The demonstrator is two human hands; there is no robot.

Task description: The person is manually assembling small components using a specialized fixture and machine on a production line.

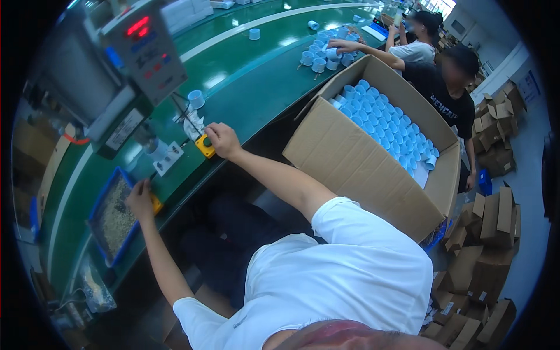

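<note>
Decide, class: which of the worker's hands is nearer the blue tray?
Left. The left hand is beside the blue tray; the right hand is farther away, at a yellow box.

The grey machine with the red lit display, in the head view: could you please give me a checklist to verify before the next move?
1. Power showing: ok; the red lit display glows on the grey machine.
2. Right hand placed: ok; the right hand is at the yellow square button box.
3. Left hand placed: ok; the left hand is at a second yellow box.
4. Hands away from the white block-shaped fixture: ok; both are apart from it.
5. Buttons pressed: cannot tell; the view does not show it.
6. Part properly seated at the fixture: cannot tell; that spot is blurred.
</note>
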